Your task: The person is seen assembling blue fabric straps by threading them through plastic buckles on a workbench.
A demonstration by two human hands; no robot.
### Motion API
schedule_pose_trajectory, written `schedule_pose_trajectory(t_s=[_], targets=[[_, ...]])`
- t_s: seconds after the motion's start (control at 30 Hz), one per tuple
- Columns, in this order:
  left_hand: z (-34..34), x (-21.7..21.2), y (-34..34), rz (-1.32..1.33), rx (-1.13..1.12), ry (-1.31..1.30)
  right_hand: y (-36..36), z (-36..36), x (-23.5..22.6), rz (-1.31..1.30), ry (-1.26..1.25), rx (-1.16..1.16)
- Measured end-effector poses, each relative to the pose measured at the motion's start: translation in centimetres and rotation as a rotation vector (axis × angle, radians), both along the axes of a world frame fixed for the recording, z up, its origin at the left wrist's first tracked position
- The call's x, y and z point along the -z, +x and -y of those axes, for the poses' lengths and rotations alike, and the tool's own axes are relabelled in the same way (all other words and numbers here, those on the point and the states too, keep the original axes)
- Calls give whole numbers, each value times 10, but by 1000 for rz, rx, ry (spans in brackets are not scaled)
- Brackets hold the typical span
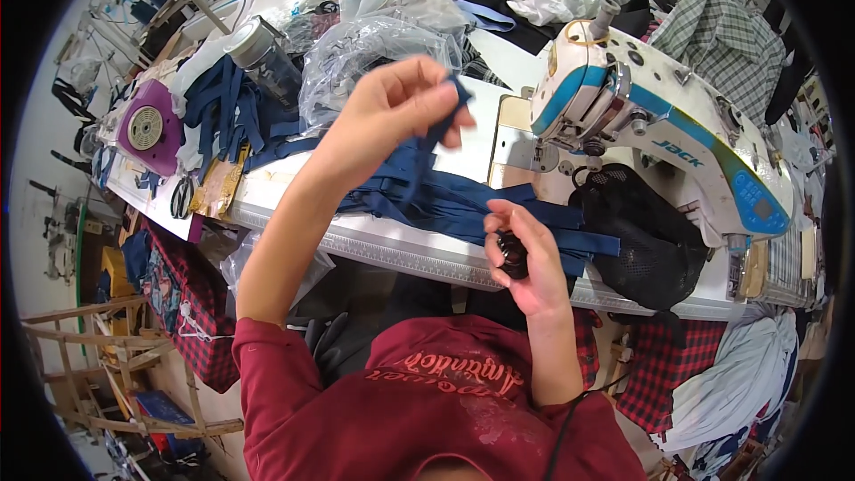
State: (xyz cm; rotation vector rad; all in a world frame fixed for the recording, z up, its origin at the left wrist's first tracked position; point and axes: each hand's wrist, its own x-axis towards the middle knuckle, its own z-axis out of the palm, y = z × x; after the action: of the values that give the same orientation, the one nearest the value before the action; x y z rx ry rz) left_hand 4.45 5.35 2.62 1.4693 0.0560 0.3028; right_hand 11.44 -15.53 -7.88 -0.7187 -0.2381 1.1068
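My left hand [396,102] is raised above the white sewing table [401,245] and pinches one end of a dark blue fabric strip [426,156], which hangs down to a pile of similar blue strips [499,209] on the table. My right hand [525,254] is lower, near the table's front edge, closed around a small black object [512,254]; what it is I cannot tell. Both forearms come up from red sleeves at the bottom.
A white and blue sewing machine [659,125] stands at right, a black mesh bag [646,236] beneath its head. More blue strips [227,107], clear plastic bags [374,49], a purple spool holder [150,129], scissors [181,196] lie left. Plaid cloth [191,303] hangs below.
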Motion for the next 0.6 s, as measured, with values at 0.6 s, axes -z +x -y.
schedule_pose_trajectory(t_s=[0.6], targets=[[-46,36,-172,-511,-169,221,17,-18,11,-373,302,-114]])
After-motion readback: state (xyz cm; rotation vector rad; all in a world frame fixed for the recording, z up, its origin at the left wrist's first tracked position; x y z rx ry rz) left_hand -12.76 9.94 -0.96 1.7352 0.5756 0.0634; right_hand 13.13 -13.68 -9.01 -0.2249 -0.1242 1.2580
